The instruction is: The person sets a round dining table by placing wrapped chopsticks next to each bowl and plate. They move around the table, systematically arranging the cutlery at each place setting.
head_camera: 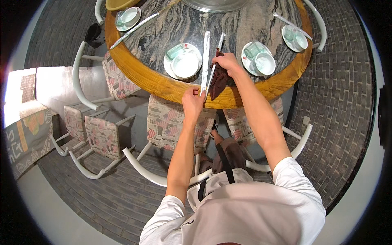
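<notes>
My left hand [193, 99] is at the wooden rim of the round table [137, 78], its fingers at the lower end of a long white wrapped packet [206, 58]. My right hand [225, 62] grips a dark brown cloth [219, 81], which hangs down towards the rim. A second slim wrapped packet [222, 41] runs under or beside the cloth; whether that hand also holds it is hidden. Left of the packets sits a plate [197, 50] with a white bowl [185, 65] and a glass. Another plate [245, 62], with a bowl [264, 63] and glass, lies to the right.
More place settings stand at the far left [129, 16] and far right [295, 38], each beside a wrapped packet. A round glass turntable [214, 4] is at the table's middle. Patterned chairs [165, 122] with white curved frames stand against the near edge and to the left [102, 134].
</notes>
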Motion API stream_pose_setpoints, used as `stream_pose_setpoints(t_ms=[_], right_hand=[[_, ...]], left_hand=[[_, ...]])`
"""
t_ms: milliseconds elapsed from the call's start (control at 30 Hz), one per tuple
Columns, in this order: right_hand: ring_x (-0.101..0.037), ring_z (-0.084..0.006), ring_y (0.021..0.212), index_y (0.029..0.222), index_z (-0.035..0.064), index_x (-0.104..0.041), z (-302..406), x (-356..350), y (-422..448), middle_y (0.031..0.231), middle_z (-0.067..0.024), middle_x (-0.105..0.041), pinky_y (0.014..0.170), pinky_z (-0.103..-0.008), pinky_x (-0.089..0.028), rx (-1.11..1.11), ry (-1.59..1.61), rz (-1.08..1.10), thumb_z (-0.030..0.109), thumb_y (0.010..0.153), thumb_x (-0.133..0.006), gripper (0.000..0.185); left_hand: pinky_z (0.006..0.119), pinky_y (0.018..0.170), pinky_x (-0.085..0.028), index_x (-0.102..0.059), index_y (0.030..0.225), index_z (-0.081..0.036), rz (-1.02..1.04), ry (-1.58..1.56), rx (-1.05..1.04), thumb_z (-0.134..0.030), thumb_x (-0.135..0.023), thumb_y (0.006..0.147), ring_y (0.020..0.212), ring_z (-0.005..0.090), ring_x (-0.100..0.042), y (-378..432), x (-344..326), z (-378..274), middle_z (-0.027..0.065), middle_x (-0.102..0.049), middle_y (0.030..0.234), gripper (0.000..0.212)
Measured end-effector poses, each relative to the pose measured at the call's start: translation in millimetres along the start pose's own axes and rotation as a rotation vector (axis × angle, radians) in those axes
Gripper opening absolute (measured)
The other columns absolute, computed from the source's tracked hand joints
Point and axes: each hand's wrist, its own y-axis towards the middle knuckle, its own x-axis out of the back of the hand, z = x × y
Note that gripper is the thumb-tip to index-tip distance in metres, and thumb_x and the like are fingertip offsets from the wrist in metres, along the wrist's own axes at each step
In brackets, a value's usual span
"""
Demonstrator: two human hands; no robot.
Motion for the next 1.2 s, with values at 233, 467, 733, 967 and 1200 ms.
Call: stream_pose_setpoints(t_ms=[233, 467, 733, 967, 1200], right_hand=[[-0.059, -0.0139, 0.064, 0.078, -0.0005, -0.066, -23, 29, -26, 0.075, -0.0055, -0.065, 0.060, -0.0311, -0.046, 0.093, -0.096, 0.170, 0.008, 0.076, -0.071, 0.010], [-0.062, -0.0168, 0.066, 0.082, -0.0026, -0.066, -34, 32, -18, 0.076, -0.0071, -0.066, 0.060, -0.0313, -0.048, 0.122, -0.207, 0.114, 0.011, 0.071, -0.072, 0.018], [-0.068, -0.0325, 0.086, 0.088, -0.0024, -0.068, -30, 23, -20, 0.090, -0.0201, -0.069, 0.074, -0.0384, -0.051, 0.156, -0.331, -0.009, 0.024, 0.063, -0.075, 0.037], [-0.064, -0.0211, 0.074, 0.090, -0.0033, -0.065, -32, 22, -90, 0.082, -0.0135, -0.068, 0.067, -0.0342, -0.050, 0.269, 0.022, 0.100, 0.016, 0.067, -0.075, 0.031], [-0.060, -0.0129, 0.076, 0.098, -0.0046, -0.062, -85, 20, -218, 0.086, -0.0066, -0.066, 0.067, -0.0290, -0.048, 0.294, 0.321, 0.058, 0.011, 0.079, -0.072, 0.027]], left_hand=[[0.038, 0.062, -0.051, -0.066, 0.082, 0.002, 0.034, 0.131, 0.080, -0.013, -0.072, 0.075, 0.064, 0.0312, -0.066, 2, -6, -9, 0.0142, -0.067, 0.068, 0.018], [0.038, 0.060, -0.051, -0.069, 0.080, 0.002, -0.009, 0.171, 0.021, -0.014, -0.071, 0.073, 0.063, 0.0325, -0.066, 9, -4, -6, 0.0180, -0.065, 0.066, 0.017], [0.042, 0.066, -0.049, -0.064, 0.089, 0.004, -0.004, 0.278, -0.062, -0.018, -0.069, 0.086, 0.074, 0.0349, -0.064, 1, 7, -21, 0.0208, -0.067, 0.085, 0.023], [0.027, 0.066, -0.047, -0.052, 0.127, 0.000, 0.433, -0.529, 0.110, -0.018, -0.053, 0.099, 0.074, 0.0102, -0.058, -45, 8, -40, 0.0068, -0.065, 0.092, 0.034], [0.024, 0.049, -0.035, -0.048, 0.096, -0.005, 0.493, -0.441, 0.076, -0.015, -0.040, 0.103, 0.054, 0.0062, -0.041, -148, 54, -62, -0.0017, -0.047, 0.068, 0.014]])
